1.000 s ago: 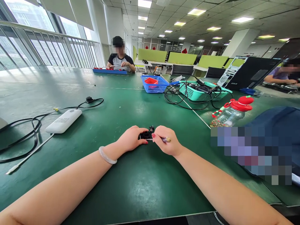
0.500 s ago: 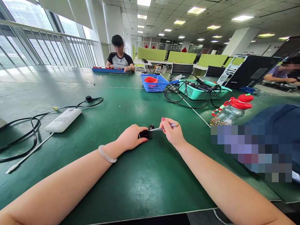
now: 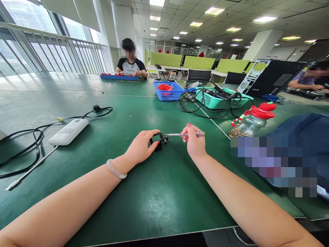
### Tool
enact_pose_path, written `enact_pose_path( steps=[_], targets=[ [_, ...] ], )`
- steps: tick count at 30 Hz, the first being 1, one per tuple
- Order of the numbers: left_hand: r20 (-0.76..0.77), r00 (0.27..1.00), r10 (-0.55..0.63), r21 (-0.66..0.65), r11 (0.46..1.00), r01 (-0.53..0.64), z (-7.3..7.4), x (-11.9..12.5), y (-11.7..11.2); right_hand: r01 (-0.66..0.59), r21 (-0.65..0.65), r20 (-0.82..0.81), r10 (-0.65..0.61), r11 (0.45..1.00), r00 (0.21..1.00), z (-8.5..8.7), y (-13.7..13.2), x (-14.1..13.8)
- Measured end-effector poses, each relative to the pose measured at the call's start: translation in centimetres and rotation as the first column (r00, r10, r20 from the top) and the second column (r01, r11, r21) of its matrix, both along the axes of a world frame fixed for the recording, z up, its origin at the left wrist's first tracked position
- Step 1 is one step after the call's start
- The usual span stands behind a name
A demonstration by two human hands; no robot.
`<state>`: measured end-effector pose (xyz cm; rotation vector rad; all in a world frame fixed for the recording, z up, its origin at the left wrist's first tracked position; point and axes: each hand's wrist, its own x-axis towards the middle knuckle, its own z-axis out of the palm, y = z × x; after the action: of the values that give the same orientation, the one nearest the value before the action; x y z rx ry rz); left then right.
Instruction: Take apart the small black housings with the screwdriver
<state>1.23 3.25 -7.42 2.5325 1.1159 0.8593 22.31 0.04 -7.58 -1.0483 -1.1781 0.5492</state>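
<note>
My left hand [image 3: 141, 147] grips a small black part [image 3: 157, 141] and holds it tipped up on the green table [image 3: 144, 192]. My right hand [image 3: 194, 142] pinches a thin screwdriver [image 3: 183, 134] with a clear handle, held level. The screwdriver's metal tip meets the small black piece on the right side of the part. A pale bangle sits on my left wrist.
A white power bank [image 3: 68, 131] with black cables [image 3: 31, 137] lies to the left. A clear bottle with a red cap [image 3: 253, 120] stands to the right beside a dark blue bag [image 3: 303, 137]. Blue basket [image 3: 168, 91], teal basket [image 3: 221, 99], a laptop [image 3: 272, 80] and seated people lie beyond.
My right hand has lifted and moved right, bringing the screwdriver from a low angle to level. My left hand has tipped the black part upright.
</note>
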Motion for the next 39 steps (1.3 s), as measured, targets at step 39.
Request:
enact_pose_path(
  steps=[39],
  targets=[
    [-0.316,0.946,-0.072,-0.063,0.996,0.055,-0.8,2.5,-1.4,0.071,-0.122,-0.16,-0.09,0.99,0.983,-1.5,2.3,1.6]
  ],
)
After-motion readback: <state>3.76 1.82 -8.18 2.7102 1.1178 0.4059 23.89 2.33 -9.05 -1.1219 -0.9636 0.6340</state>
